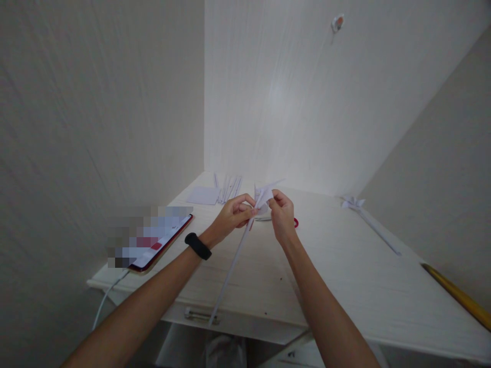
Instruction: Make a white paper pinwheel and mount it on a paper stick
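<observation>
Now both grips, left hand (233, 214) and right hand (282, 212), pinched shut on folded paper piece (264, 196).

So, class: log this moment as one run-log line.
left hand: pinching white folded paper flower | right hand: pinching it too | long white paper stem: hanging over pale wooden desk

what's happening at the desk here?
A person holds a folded white paper piece between both hands, left hand and right hand pinching it above the desk. A long paper stem hangs down from it. A phone lies to the left, paper strips at the back, and a similar paper flower on a stem to the right.
</observation>
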Available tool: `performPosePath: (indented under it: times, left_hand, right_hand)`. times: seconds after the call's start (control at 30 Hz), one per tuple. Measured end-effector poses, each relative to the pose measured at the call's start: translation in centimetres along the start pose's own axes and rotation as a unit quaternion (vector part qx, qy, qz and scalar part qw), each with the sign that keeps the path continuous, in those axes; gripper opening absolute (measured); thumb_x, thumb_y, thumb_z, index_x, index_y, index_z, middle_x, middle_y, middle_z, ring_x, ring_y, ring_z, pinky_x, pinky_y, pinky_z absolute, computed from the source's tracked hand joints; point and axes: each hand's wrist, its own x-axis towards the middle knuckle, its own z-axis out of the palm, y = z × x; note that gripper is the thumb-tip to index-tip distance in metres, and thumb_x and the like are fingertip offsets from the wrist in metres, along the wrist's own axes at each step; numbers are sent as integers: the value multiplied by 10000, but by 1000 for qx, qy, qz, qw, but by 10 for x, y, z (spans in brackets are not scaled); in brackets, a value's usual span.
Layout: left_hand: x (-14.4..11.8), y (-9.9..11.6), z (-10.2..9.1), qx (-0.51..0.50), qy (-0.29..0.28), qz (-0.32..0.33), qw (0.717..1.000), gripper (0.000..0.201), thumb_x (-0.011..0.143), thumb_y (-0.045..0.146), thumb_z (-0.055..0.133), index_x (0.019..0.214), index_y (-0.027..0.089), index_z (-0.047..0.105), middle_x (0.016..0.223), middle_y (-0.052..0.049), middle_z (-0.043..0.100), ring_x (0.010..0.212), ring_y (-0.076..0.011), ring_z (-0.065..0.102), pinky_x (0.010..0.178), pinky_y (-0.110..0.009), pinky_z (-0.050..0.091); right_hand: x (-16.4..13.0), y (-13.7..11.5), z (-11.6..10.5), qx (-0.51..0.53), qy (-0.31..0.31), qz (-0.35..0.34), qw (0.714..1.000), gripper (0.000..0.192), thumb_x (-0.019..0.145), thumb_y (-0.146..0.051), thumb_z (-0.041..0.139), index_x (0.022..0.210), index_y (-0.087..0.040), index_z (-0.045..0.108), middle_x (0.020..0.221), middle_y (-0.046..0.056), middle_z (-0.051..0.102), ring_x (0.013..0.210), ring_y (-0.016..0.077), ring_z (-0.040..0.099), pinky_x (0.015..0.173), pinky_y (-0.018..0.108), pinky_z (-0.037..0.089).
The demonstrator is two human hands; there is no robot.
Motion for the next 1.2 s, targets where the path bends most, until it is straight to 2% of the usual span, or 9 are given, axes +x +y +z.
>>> performPosePath:
  times: [0.33,0.43,0.63,0.73,0.9,0.97,1.1,1.2]
  left_hand:
    - [4,-5,-4,13,-32,-31,999,315,761,417,638,842,129,539,429,81,445,335,-30,299,380,-187,164]
    - [6,-8,-6,17,-52,-42,998,317,782,408,607,866,105,567,464,43,513,344,-25,264,385,-198,143]
    - [6,-13,-10,-1,-46,-52,998,334,795,400,589,931,96,621,570,-7,583,387,-28,241,394,-200,115]
    - [5,-15,-11,3,-27,-55,998,366,797,425,590,945,96,650,566,7,546,403,-31,230,406,-205,113]
    - [6,-20,-13,0,2,-53,999,373,807,448,582,921,106,679,526,43,432,422,-37,241,425,-213,108]
    - [7,-22,-15,-16,4,-49,999,361,806,445,585,910,112,676,518,51,399,426,-40,253,425,-211,121]
    - [11,-27,-19,-46,6,-40,998,327,790,434,610,850,115,657,508,57,378,424,-39,261,423,-206,146]
    - [12,-28,-21,-65,14,-34,997,325,779,438,626,753,114,615,530,48,397,436,-37,281,423,-203,158]
  right_hand:
    - [2,-3,-8,-55,-1,36,998,232,664,-388,704,635,-195,580,603,-32,548,549,107,447,534,235,346]
    - [4,-1,-11,-98,1,19,995,229,664,-386,702,631,-191,586,633,-18,563,596,119,464,565,242,355]
    - [7,-2,-16,-97,62,-1,993,351,700,-480,642,575,-201,469,567,-46,429,561,106,381,556,244,318]
    - [6,-3,-17,-81,82,-15,993,341,717,-489,626,604,-199,487,595,-43,428,571,107,373,568,247,320]
    - [6,-5,-17,-115,85,-77,987,258,704,-431,663,712,-191,566,667,-20,474,662,128,423,632,253,350]
    - [6,-4,-18,-112,109,-83,984,261,715,-439,646,746,-192,567,682,-18,475,659,124,417,624,247,346]
    - [9,3,-23,-95,164,-36,981,291,734,-488,587,753,-201,541,646,-37,433,603,115,388,580,241,326]
    - [10,9,-24,-81,132,13,988,336,726,-535,565,768,-202,567,623,-41,425,589,119,404,565,246,320]
